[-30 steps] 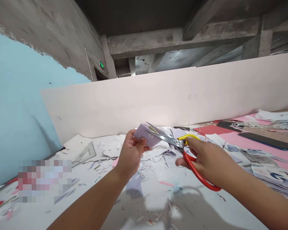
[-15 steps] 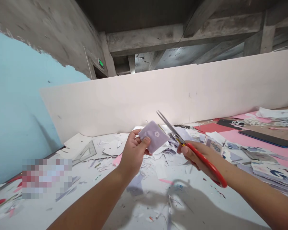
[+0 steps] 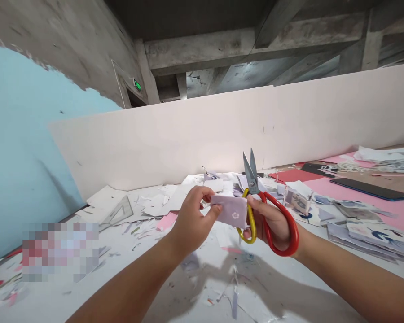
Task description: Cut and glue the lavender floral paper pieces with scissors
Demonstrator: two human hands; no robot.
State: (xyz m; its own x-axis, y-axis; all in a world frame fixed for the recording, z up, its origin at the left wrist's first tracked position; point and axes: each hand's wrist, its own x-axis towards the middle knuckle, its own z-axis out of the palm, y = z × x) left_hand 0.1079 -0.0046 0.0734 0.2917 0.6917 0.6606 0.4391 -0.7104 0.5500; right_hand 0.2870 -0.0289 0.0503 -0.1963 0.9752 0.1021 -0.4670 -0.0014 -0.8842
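Observation:
My left hand [image 3: 195,220] pinches a small lilac piece [image 3: 229,211] with a white flower print, at its left end. Whether it is paper or cloth I cannot tell for sure. My right hand [image 3: 272,224] is closed around scissors [image 3: 278,224] with one red and one yellow handle loop. Their blades point up and stand slightly apart, with nothing between them. The right end of the lilac piece meets the yellow loop, close to my right fingertips. Some of the right fingers are hidden behind the handles.
Paper scraps [image 3: 161,202] litter the white table. A clear set square [image 3: 119,211] lies at left. On the right are a stack of patterned pieces [image 3: 373,233], a small patterned box-like piece [image 3: 298,199] and a dark phone [image 3: 370,188] on pink paper. A white panel [image 3: 175,139] stands behind.
The scissors have swung upright, and their blades are now parted. The lilac piece has turned and moved lower right, against the scissors' handle. My right hand has rolled to show more palm.

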